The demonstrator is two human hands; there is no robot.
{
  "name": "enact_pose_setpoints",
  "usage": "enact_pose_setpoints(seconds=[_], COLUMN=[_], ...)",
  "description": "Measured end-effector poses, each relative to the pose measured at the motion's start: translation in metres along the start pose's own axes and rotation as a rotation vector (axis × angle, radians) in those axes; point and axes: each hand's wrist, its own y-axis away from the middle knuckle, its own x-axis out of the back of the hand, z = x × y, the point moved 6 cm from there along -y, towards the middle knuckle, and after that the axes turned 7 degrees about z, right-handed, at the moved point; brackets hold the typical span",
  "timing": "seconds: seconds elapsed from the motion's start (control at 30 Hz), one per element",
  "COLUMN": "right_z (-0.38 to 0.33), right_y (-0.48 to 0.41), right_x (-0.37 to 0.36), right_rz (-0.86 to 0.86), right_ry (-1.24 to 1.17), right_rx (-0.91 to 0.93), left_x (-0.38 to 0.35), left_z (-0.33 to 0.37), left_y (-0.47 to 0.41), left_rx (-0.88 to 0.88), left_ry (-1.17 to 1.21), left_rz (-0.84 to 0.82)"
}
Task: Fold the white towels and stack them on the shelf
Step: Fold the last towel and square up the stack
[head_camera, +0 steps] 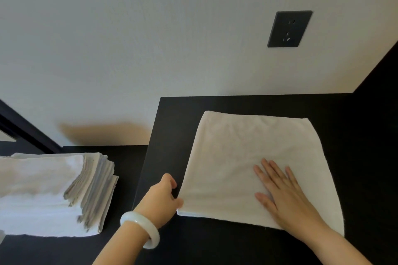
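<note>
A folded white towel (241, 157) lies flat on the black raised surface (344, 109) in front of me. My right hand (286, 198) rests flat on the towel's near right part, fingers straight and spread. My left hand (163, 198), with a white bangle on its wrist, pinches the towel's near left edge at the corner. To the left, on a lower black surface, stands a stack of folded white towels (49, 191).
A white wall rises behind the surfaces, with a dark power socket (289, 28) on it. A black side panel (379, 79) closes the right side. The lower black surface (127, 157) continues past the stack toward the wall.
</note>
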Motion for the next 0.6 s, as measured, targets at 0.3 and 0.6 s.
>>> enact_pose_setpoints(seconds=[0.3, 0.6], right_z=[-0.046, 0.11], right_y=[-0.053, -0.023], right_x=[0.001, 0.02], right_rz=[0.129, 0.226], right_ry=[-0.069, 0.066], right_rx=[-0.003, -0.544], left_x=[-0.057, -0.046], left_z=[0.132, 0.091], left_y=[-0.043, -0.06], left_rx=[-0.716, -0.442], left_ry=[-0.497, -0.593], left_rz=[0.207, 0.344])
